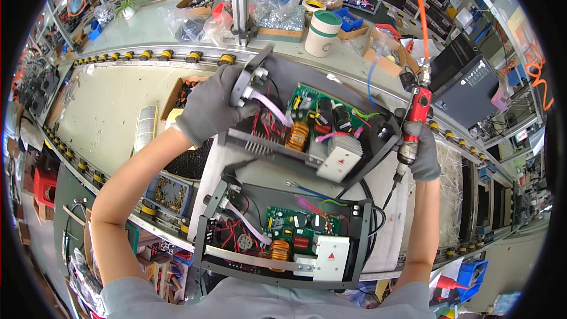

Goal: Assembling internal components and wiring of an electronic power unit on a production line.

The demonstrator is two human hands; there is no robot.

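Note:
My left hand (212, 105), in a grey glove, is wrapped round the left end panel of an open black metal chassis (277, 152). This chassis sits at an angle and holds a green circuit board (306, 99), a copper coil and loose wires. In my gloved right hand (424, 156) is a red air screwdriver (419, 106), upright beside the chassis's right end. Its long bit (390, 194) points down, apart from both units. Nearer to me lies a second, similar open chassis (254, 258), with its own board, coil and white plate (332, 257).
An orange air hose (422, 9) arches from above to the screwdriver. Left of the units are a box of black screws (188, 165) and a blue tray of brass parts (168, 194). Roller rails (166, 55) border the bench. A green-lidded cup (323, 32) stands behind.

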